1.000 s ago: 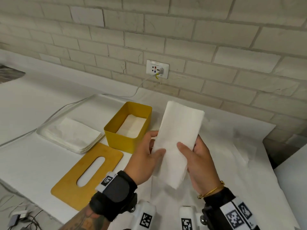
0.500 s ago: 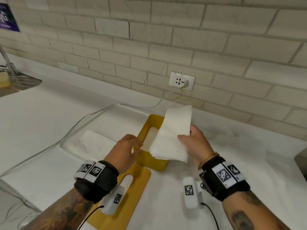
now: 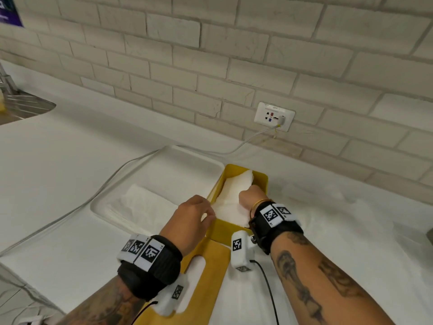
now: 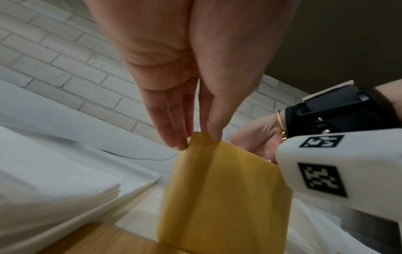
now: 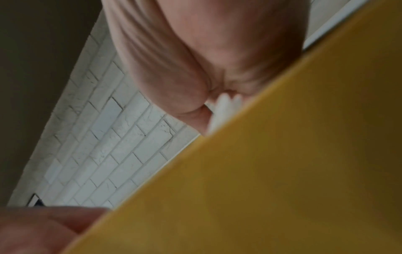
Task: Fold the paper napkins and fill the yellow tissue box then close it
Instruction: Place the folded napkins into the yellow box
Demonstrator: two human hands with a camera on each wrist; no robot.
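Fingers of my right hand (image 3: 249,195) are down inside the yellow tissue box (image 3: 262,178), hidden there by a folded napkin (image 3: 230,195), so I cannot tell how they lie or whether they grip it. My left hand (image 3: 191,219) sits at the box's near left corner, fingers nearly straight and close together, thumb and fingertips (image 4: 180,137) touching the rim from either side. The box stands on the worktop (image 3: 58,160) before me. Its slotted lid (image 3: 210,273) lies flat just nearer me, under my wrists. Left of the box, a white tray (image 3: 187,158) carries the unfolded napkin stack (image 3: 138,207).
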